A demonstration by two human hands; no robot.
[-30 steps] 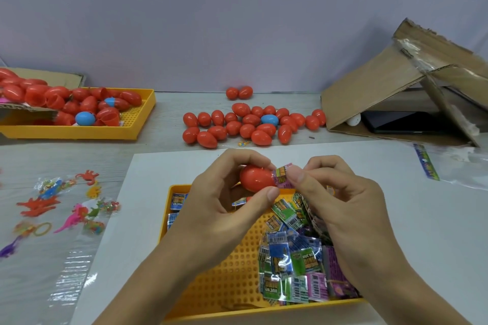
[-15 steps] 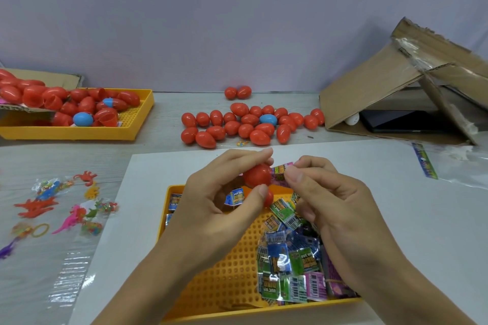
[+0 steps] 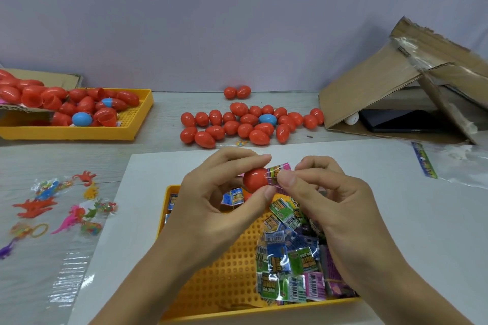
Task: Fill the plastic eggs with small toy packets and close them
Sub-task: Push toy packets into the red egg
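Observation:
My left hand (image 3: 219, 206) grips a red plastic egg half (image 3: 255, 179) between thumb and fingers, above the near yellow tray (image 3: 211, 295). My right hand (image 3: 330, 206) pinches a small toy packet (image 3: 277, 172) that sticks out of the egg half's open side. A pile of toy packets (image 3: 290, 261) lies in the tray's right part, partly hidden under my right hand. A few more packets (image 3: 233, 196) and a bit of red plastic show beneath my left hand.
Several closed red eggs and one blue egg (image 3: 250, 124) lie on the table behind. A far-left yellow tray (image 3: 137, 124) holds open egg halves. Loose rubbery toys (image 3: 52, 208) lie at left. A cardboard box (image 3: 396, 92) stands at the back right.
Both hands have shifted slightly, and my left hand has turned the egg half a little. The packet stays pinched at the egg's opening.

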